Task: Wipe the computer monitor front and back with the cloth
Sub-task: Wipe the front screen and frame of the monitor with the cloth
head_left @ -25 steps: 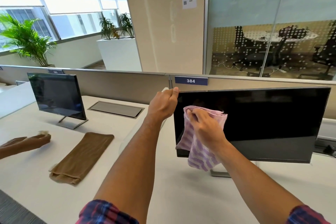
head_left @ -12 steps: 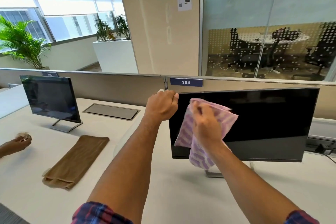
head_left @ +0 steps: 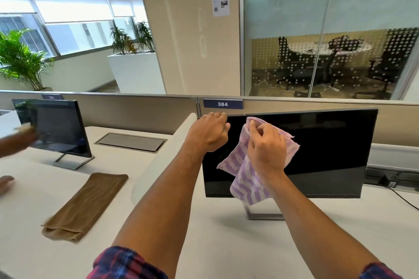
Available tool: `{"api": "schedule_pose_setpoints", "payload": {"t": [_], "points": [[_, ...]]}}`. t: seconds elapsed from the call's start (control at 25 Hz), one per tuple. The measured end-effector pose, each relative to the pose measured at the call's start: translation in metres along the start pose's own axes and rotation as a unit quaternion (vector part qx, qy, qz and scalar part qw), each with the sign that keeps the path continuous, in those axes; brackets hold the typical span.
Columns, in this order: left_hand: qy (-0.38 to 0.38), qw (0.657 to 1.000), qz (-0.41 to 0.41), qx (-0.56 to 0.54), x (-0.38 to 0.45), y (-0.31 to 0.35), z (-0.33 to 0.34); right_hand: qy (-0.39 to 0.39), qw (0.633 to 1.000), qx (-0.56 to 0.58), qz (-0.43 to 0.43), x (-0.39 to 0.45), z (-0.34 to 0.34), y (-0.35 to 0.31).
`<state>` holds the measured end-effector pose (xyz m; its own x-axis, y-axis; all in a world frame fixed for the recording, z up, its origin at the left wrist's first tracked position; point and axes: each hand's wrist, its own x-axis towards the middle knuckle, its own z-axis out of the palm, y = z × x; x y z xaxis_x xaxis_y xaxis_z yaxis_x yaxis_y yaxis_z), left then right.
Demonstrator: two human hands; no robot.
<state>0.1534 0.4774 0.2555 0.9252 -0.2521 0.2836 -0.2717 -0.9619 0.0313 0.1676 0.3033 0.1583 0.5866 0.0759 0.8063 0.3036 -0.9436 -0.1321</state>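
Observation:
A wide black computer monitor (head_left: pixel 328 149) stands on a metal foot on the white desk, its dark screen facing me. My left hand (head_left: pixel 208 133) grips the monitor's top left corner, fingers curled over the edge. My right hand (head_left: pixel 266 149) presses a pink and purple striped cloth (head_left: pixel 247 179) against the left part of the screen, fingers bent into the fabric. The cloth's lower end hangs below the screen's bottom edge. The monitor's back is hidden.
A folded brown cloth (head_left: pixel 86 206) lies on the desk (head_left: pixel 215 244) to the left. A second monitor (head_left: pixel 54 129) stands farther left, where another person's hands (head_left: pixel 15 140) are at work. A grey partition with a 384 label (head_left: pixel 222 104) runs behind. Cables (head_left: pixel 399 192) lie at the right.
My right hand has carried the cloth to the right and slightly up across the screen. My left hand has kept its grip on the corner. The other person's hand rose to the second monitor.

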Motion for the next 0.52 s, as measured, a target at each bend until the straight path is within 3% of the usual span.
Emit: {"api": "schedule_pose_setpoints", "payload": {"t": [0.04, 0.16, 0.28, 0.32, 0.44, 0.52], "points": [[-0.003, 1.0, 0.005, 0.002, 0.002, 0.005, 0.001, 0.002, 1.0, -0.003, 0.001, -0.002, 0.001, 0.002], [-0.01, 1.0, 0.018, 0.012, 0.008, 0.024, 0.003, -0.012, 0.988, -0.018, -0.151, -0.015, 0.008, 0.018], [-0.011, 1.0, 0.011, 0.014, 0.012, 0.036, 0.004, -0.014, 1.0, 0.025, -0.012, -0.009, -0.002, 0.032], [-0.008, 1.0, 0.004, 0.01, 0.012, 0.038, 0.004, -0.012, 1.0, 0.028, -0.006, -0.011, -0.002, 0.034], [-0.011, 1.0, -0.006, 0.013, 0.013, 0.042, 0.002, -0.026, 0.985, -0.016, -0.167, -0.022, 0.001, 0.05], [-0.027, 0.999, -0.004, 0.018, 0.014, 0.044, 0.0, -0.016, 0.995, -0.02, -0.094, -0.017, -0.002, 0.064]]}}
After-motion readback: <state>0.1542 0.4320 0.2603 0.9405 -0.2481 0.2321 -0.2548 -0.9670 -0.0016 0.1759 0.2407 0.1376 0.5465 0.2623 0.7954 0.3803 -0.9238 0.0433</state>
